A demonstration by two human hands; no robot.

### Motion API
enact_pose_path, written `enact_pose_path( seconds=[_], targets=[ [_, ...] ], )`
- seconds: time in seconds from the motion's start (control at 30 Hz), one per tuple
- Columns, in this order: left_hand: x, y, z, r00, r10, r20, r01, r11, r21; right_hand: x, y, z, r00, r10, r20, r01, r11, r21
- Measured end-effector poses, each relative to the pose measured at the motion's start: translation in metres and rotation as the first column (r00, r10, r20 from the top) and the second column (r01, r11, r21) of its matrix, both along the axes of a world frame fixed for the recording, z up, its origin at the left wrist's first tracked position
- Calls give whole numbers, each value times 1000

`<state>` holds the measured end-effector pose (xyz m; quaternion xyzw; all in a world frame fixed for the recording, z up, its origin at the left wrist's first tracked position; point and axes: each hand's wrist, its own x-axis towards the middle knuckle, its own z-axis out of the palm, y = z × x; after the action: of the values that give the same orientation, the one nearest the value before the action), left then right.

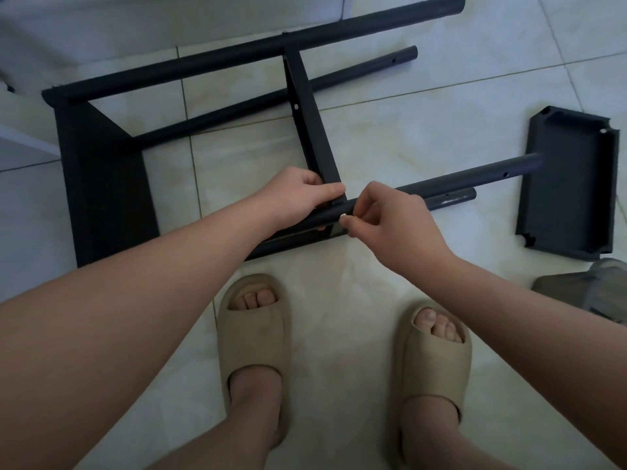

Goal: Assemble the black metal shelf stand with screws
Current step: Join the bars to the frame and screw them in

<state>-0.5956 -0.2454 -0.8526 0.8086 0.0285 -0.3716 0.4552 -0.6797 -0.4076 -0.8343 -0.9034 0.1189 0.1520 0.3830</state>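
The black shelf stand point(101, 171) lies on its side on the tiled floor point(407, 130), spreading from 9 to 12 o'clock. At centre the left hand point(298, 198) grips the middle shelf point(312, 130) at its corner, and the right hand point(390, 218) pinches a small screw point(343, 217) (silvery) against a tube point(475, 173). A loose shelf panel point(570, 184) lies at 3 o'clock.

**Single head view, steep down-look**

One camera, worn on the head, wide-angle, with straight lines bowing toward the edges. It faces forward and steeply down onto the tiled floor point(390, 137). The forearms enter from the bottom corners. The left hand point(298, 198), gripping the frame point(101, 184), and the right hand point(390, 218) meet just above centre. The view is near enough to show the small screw point(343, 217) pinched by the right hand. Slippers point(252, 337) are at bottom centre, directly under the lens. A loose shelf point(570, 184) is by the right edge.
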Motion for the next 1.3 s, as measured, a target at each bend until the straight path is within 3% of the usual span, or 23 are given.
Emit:
enact_pose_path(
  seconds=[0.1,0.17,0.23,0.3,0.37,0.53,0.67,0.83,0.93,1.13,1.3],
  targets=[
    [-6,-7,11,989,74,130,-92,986,139,-14,-7,9,997,36,-75,-24,987,162],
    [-12,-15,25,974,53,218,-108,963,248,-29,-21,18,996,61,-59,-50,985,162],
    [-17,-25,41,924,-77,375,-83,916,393,-45,-38,30,993,121,-9,-120,991,58],
    [-24,-40,59,819,-255,515,-35,872,488,-59,-58,43,976,215,19,-212,972,-102],
    [-31,-61,77,738,-390,551,59,851,522,-74,-81,52,959,282,7,-271,928,-256],
    [-59,-125,108,619,-653,437,348,726,593,-118,-144,61,968,237,-87,-250,849,-466],
    [-82,-177,110,536,-790,298,547,594,589,-155,-196,55,990,108,-96,-142,853,-503],
    [-116,-237,86,523,-849,71,744,496,447,-200,-253,34,993,-56,-104,3,890,-456],
    [-140,-262,61,561,-828,-22,779,518,353,-215,-277,13,982,-130,-140,62,910,-411],
    [-188,-292,11,757,-639,-134,653,748,120,-212,-300,-38,931,-253,-265,176,943,-282],
    [-198,-296,-11,831,-539,-134,547,837,23,-194,-309,-72,918,-259,-301,172,943,-285]
  ],
)
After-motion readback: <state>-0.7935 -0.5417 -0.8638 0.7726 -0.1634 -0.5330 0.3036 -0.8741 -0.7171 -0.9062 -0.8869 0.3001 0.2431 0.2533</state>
